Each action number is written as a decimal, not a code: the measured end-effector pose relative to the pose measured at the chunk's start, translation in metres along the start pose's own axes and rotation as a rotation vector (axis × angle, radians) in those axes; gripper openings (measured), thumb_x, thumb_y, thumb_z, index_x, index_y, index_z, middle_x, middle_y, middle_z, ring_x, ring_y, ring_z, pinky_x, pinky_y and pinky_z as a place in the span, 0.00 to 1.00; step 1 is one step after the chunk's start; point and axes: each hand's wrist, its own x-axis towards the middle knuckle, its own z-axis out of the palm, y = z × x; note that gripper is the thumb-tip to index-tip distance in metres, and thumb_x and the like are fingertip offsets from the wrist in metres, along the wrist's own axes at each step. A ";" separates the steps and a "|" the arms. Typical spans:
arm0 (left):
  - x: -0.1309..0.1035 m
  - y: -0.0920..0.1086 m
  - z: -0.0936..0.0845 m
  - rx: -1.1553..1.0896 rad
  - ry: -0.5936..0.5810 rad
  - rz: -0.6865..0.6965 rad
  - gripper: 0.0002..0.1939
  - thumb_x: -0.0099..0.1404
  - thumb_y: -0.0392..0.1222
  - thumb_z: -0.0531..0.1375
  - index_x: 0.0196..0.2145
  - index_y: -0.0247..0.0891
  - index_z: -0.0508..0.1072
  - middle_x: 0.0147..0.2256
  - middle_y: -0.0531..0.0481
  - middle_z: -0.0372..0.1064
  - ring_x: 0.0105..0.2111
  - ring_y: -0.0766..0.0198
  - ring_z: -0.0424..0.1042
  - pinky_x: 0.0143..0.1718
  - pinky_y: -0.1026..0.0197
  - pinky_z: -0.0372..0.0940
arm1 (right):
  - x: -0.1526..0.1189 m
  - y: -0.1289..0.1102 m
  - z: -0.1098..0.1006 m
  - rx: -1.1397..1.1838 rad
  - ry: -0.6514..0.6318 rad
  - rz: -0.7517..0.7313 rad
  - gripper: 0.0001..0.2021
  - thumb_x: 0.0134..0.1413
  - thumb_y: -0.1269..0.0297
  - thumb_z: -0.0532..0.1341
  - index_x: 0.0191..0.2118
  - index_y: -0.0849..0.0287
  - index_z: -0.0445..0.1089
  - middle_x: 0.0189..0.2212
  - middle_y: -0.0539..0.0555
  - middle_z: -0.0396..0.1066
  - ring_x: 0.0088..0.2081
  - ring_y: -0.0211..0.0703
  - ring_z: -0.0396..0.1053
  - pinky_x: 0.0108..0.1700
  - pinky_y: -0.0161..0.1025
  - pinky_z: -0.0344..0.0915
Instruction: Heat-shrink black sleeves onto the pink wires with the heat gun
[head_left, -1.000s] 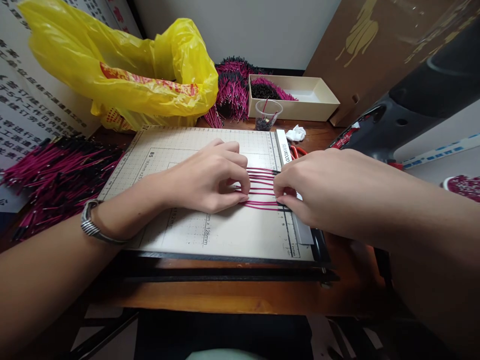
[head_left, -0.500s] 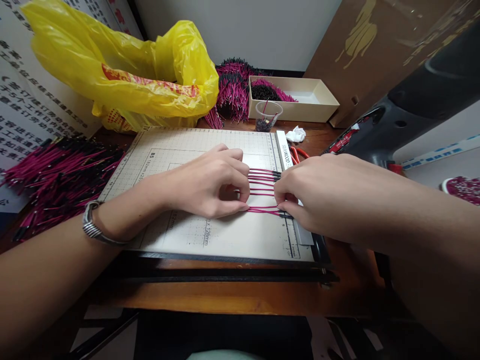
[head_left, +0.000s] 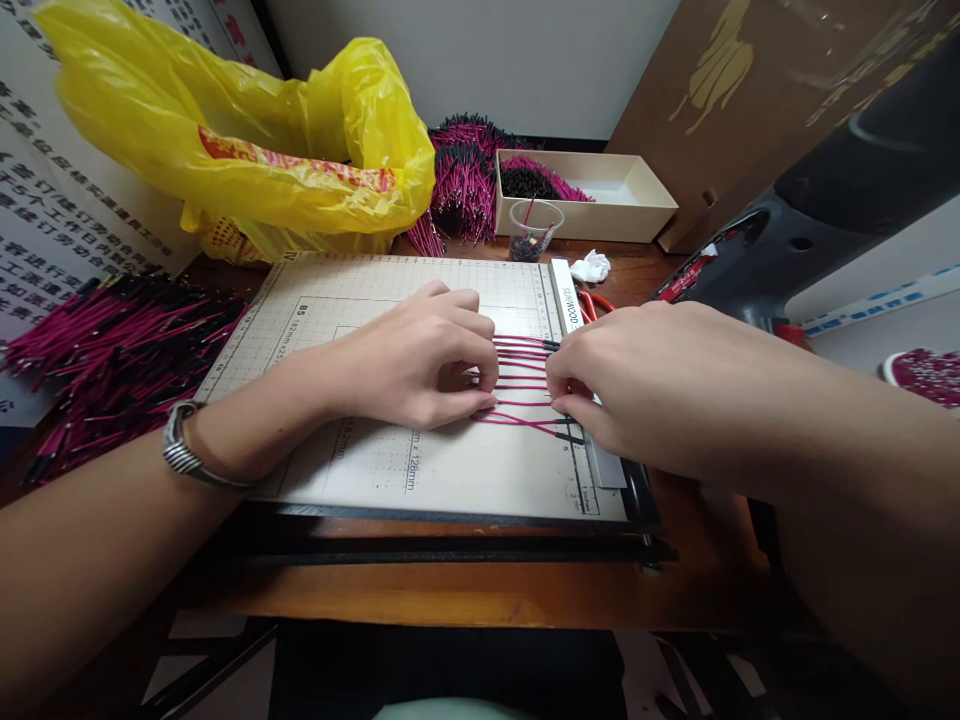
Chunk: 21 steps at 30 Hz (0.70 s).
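Several magenta wires (head_left: 523, 387) with black ends lie side by side across a paper trimmer's gridded board (head_left: 465, 475). My left hand (head_left: 420, 355) has thumb and index finger pinched on the left part of one wire, its other fingers curled over the rest. At the black-tipped side, my right hand (head_left: 652, 375) pinches that wire near the trimmer's white edge strip (head_left: 568, 290); its fingertips are partly hidden. Two lower wires cross each other just below both thumbs, untouched by the fingers. My knuckles cover the left ends of most wires.
Loose wire bundles (head_left: 127, 350) lie to the left, and another heap (head_left: 469, 185) stands behind. A yellow plastic bag (head_left: 300, 150), a clear cup (head_left: 534, 230), a cream box (head_left: 615, 222), crumpled tissue (head_left: 591, 267) and red-handled pliers (head_left: 592, 303) surround the board. A dark grey machine (head_left: 832, 210) stands right.
Both thumbs have shifted slightly up the row, onto a higher wire. The two lowest wires, earlier near my fingertips, now lie free and crossed below them.
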 end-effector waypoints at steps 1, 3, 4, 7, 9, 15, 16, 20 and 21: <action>0.000 0.000 0.000 0.012 0.000 0.007 0.09 0.71 0.40 0.63 0.32 0.40 0.80 0.29 0.53 0.75 0.32 0.61 0.62 0.40 0.55 0.54 | 0.000 0.000 0.000 0.001 -0.003 -0.007 0.12 0.59 0.71 0.60 0.25 0.55 0.74 0.23 0.51 0.72 0.22 0.40 0.59 0.24 0.40 0.51; 0.000 0.001 0.000 0.040 0.005 0.017 0.10 0.71 0.40 0.63 0.32 0.39 0.80 0.29 0.53 0.74 0.32 0.61 0.61 0.39 0.55 0.54 | 0.001 0.000 0.000 0.004 -0.010 -0.017 0.11 0.56 0.73 0.60 0.25 0.55 0.73 0.22 0.50 0.71 0.21 0.39 0.58 0.23 0.40 0.51; 0.000 0.001 0.000 0.053 0.010 0.020 0.10 0.72 0.40 0.62 0.32 0.39 0.80 0.28 0.53 0.73 0.31 0.61 0.61 0.39 0.55 0.53 | 0.001 0.000 -0.001 0.005 -0.011 -0.024 0.11 0.55 0.75 0.60 0.25 0.55 0.72 0.22 0.49 0.70 0.21 0.39 0.58 0.23 0.39 0.51; 0.001 0.002 0.001 0.077 0.028 0.028 0.10 0.72 0.39 0.62 0.32 0.38 0.80 0.27 0.53 0.71 0.31 0.62 0.60 0.39 0.55 0.53 | 0.001 0.000 -0.004 0.002 -0.018 -0.050 0.12 0.54 0.77 0.59 0.25 0.55 0.72 0.22 0.49 0.71 0.21 0.39 0.59 0.23 0.39 0.52; 0.001 0.003 0.002 0.091 0.040 0.034 0.11 0.71 0.38 0.62 0.31 0.38 0.80 0.26 0.53 0.70 0.31 0.62 0.60 0.38 0.55 0.53 | 0.001 0.000 -0.006 -0.004 -0.029 -0.060 0.12 0.54 0.78 0.58 0.25 0.55 0.72 0.23 0.49 0.71 0.22 0.39 0.60 0.23 0.39 0.52; 0.001 0.003 0.004 0.088 0.046 0.046 0.10 0.71 0.38 0.63 0.30 0.37 0.80 0.26 0.54 0.71 0.31 0.62 0.60 0.38 0.55 0.53 | 0.001 -0.001 -0.007 -0.020 -0.017 -0.037 0.12 0.56 0.76 0.57 0.27 0.56 0.73 0.25 0.51 0.73 0.24 0.40 0.61 0.24 0.39 0.51; 0.001 0.003 0.005 0.081 0.044 0.045 0.10 0.71 0.38 0.63 0.31 0.37 0.80 0.27 0.54 0.72 0.31 0.62 0.60 0.38 0.55 0.54 | 0.001 0.000 -0.006 -0.016 -0.008 -0.034 0.12 0.57 0.75 0.57 0.27 0.56 0.74 0.26 0.51 0.73 0.24 0.41 0.61 0.24 0.40 0.51; 0.002 0.002 0.006 0.084 0.053 0.048 0.10 0.71 0.38 0.63 0.31 0.37 0.80 0.26 0.54 0.71 0.31 0.62 0.60 0.39 0.55 0.54 | 0.001 0.000 -0.003 -0.010 -0.012 -0.029 0.12 0.57 0.75 0.57 0.29 0.57 0.75 0.26 0.52 0.74 0.24 0.40 0.60 0.25 0.40 0.50; 0.002 0.002 0.006 0.090 0.057 0.049 0.10 0.71 0.38 0.63 0.31 0.37 0.79 0.26 0.54 0.71 0.31 0.61 0.60 0.39 0.55 0.54 | 0.002 0.000 -0.003 -0.010 -0.011 -0.023 0.12 0.58 0.74 0.57 0.29 0.57 0.76 0.26 0.52 0.74 0.24 0.40 0.60 0.25 0.40 0.49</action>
